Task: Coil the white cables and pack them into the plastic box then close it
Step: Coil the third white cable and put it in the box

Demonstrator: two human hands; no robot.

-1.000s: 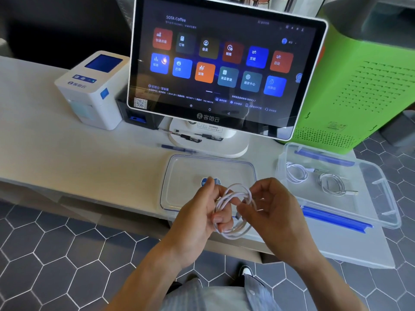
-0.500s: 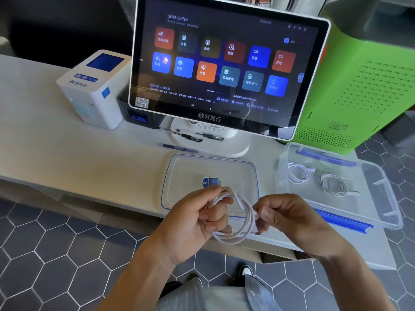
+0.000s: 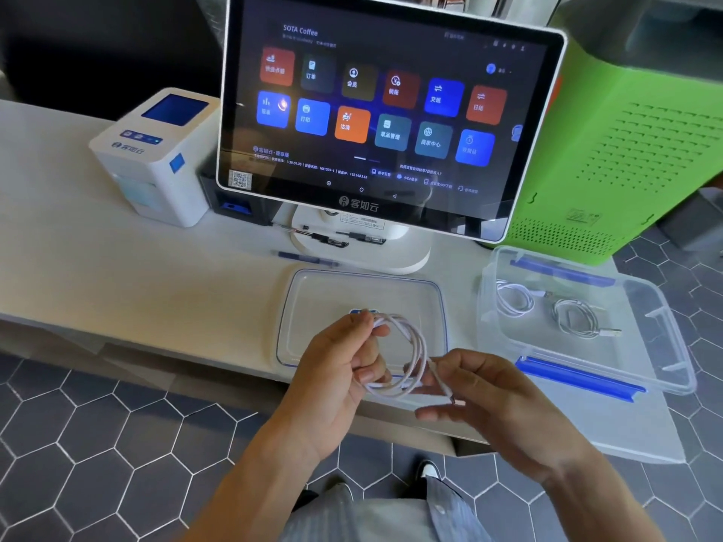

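My left hand pinches a white cable wound into a loose coil, held above the counter's front edge. My right hand is beside it, fingers spread, with the cable's free end and plug lying across its fingertips. The clear plastic box with blue latches stands open to the right; two coiled white cables lie inside. Its clear lid lies flat on the counter just behind my hands.
A touchscreen terminal on a white stand rises behind the lid. A white label printer sits at the left, a green machine at the right. A pen lies near the stand. Hexagon floor tiles lie below the counter.
My right hand has loosened from a pinch on the coil and drawn slightly right and down, fingers now spread with the cable end on them. The left hand still holds the coil.
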